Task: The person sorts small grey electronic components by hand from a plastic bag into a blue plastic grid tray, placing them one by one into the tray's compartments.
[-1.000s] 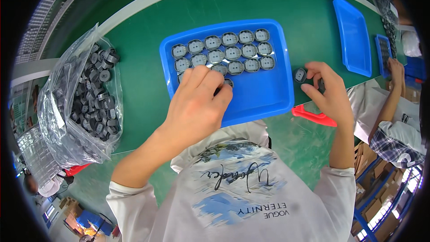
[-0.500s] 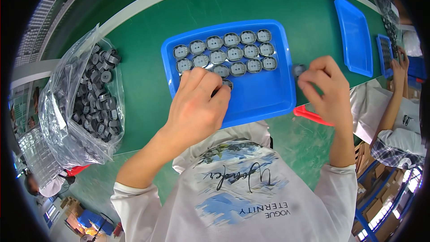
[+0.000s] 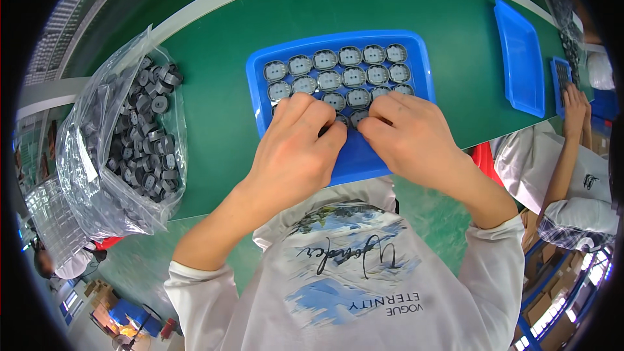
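A blue tray [image 3: 425,65] lies on the green table in front of me, with rows of small rounded grey plastic parts [image 3: 350,56] set side by side in its far half. Over the tray's left part, my left hand [image 3: 298,140] is closed in a pinch at the nearest row, its fingertips on a grey part [image 3: 341,119]. Close beside it, my right hand [image 3: 408,138] pinches another grey part [image 3: 358,117] down in the tray. My fingers partly cover both parts and some of the row behind them.
At the left stands a clear plastic bag [image 3: 84,149] full of loose grey parts [image 3: 144,131]. A second blue tray [image 3: 522,58] lies at the far right. Beyond it, another person's hands [image 3: 574,104] work at a smaller blue tray [image 3: 556,84]. Something red [image 3: 483,161] shows past the table edge.
My right hand has come left from outside the tray's right rim to beside my left hand, bringing a grey part into the tray. My left hand stays at the nearest row.
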The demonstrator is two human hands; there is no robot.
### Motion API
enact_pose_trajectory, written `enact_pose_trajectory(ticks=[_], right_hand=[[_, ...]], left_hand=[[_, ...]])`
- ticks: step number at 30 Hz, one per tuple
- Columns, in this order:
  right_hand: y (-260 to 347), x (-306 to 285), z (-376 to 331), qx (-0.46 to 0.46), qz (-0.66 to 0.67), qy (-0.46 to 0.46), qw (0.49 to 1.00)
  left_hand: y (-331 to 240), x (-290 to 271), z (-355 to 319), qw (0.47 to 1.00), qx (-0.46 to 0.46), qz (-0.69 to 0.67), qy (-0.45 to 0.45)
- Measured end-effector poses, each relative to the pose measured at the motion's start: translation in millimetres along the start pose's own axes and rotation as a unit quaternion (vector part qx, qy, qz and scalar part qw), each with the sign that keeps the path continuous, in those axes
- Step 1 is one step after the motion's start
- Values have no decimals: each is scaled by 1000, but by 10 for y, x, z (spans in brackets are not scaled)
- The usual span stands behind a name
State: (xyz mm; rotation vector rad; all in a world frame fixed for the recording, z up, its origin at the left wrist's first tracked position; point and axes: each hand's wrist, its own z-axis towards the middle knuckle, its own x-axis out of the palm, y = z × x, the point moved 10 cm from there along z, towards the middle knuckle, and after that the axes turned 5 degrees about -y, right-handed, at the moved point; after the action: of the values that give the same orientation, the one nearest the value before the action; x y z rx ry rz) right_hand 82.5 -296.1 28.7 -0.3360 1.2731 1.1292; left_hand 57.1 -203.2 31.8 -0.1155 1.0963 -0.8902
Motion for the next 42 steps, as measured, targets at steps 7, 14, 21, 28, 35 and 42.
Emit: enact_pose_trajectory(ticks=[7,14,21,28,35,42], right_hand=[[-60,-69,4,31,26,-3,999],[-494,-374,-102,197,193,-87,957],[-1287,-605,-692,374,313,-244,838],[-1176,-560,-821,287,26,-94,953],[-1138,-733,-1054,323,-70,-163,929],[-1136,-726,-1036,314,-56,-145,936]], left_hand=[[143,-150,150,999,-16,-6,-39],[293,-64,353,999,-13,26,-20],[338,49,375,999,-21,33,20],[364,28,377,999,-36,28,16],[332,-326,132,994,-90,9,63],[226,-156,-42,984,-97,44,144]])
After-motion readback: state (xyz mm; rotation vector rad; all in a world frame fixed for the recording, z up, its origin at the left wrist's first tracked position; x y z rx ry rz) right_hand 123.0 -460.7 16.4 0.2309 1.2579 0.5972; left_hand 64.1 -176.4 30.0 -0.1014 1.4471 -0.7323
